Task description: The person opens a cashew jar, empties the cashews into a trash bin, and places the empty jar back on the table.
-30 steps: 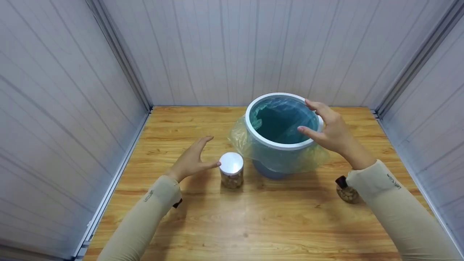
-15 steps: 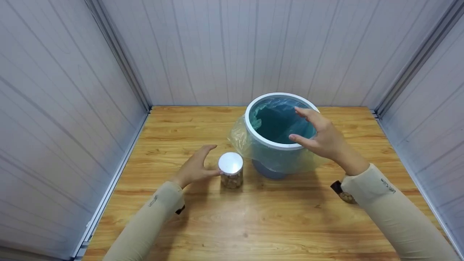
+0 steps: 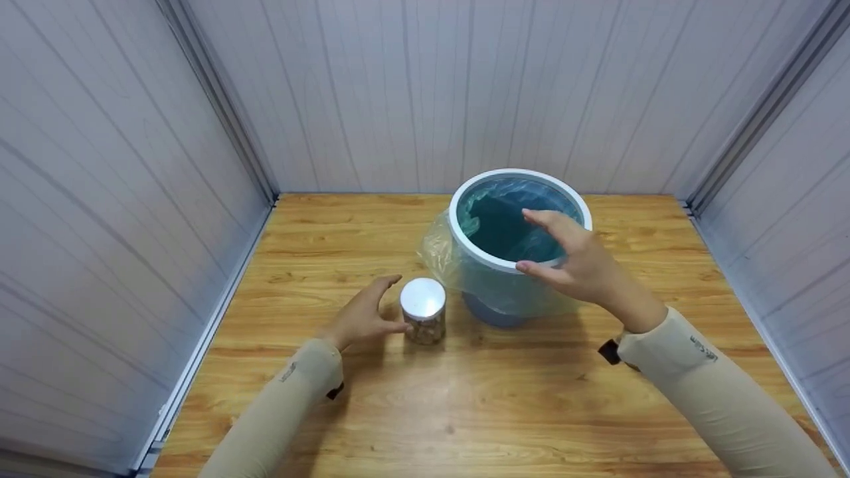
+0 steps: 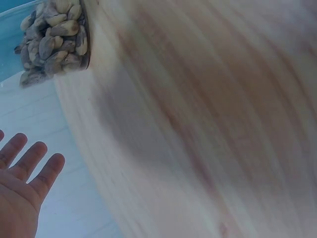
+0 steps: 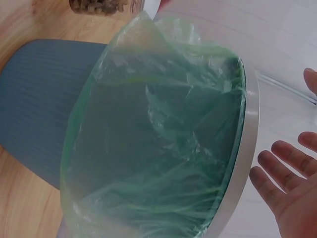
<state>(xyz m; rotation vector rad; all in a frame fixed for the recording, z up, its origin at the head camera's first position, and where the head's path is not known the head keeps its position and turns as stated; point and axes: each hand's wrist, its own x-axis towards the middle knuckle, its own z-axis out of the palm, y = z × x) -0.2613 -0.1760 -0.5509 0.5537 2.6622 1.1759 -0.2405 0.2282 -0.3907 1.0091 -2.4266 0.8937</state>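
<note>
My left hand point(image 3: 364, 317) is beside a clear jar point(image 3: 425, 328) with a white lid, its thumb overlapping the jar's left side in the head view; contact cannot be told. Pale shelled nuts point(image 4: 54, 42) fill the jar's lower part in the left wrist view, where spread fingers show apart from it. Over the front right rim of a bin point(image 3: 501, 312) hovers my right hand point(image 3: 584, 265), thumb and fingers apart and holding nothing. A white ring point(image 5: 250, 119) circles the bin's mouth, and a thin green plastic bag point(image 5: 153, 139) lines it and hangs outside.
A wooden tabletop point(image 3: 438, 411) lies between pale panelled walls point(image 3: 372, 93) at the back and both sides. Under the right wrist, the round jar seen earlier is almost wholly hidden by the sleeve point(image 3: 690, 372) and a black wrist device point(image 3: 609, 352).
My left hand has moved slightly right and nearer to me, closer to the lidded jar. The right hand has drifted left and lower over the bin's rim, and its sleeve now covers the other jar.
</note>
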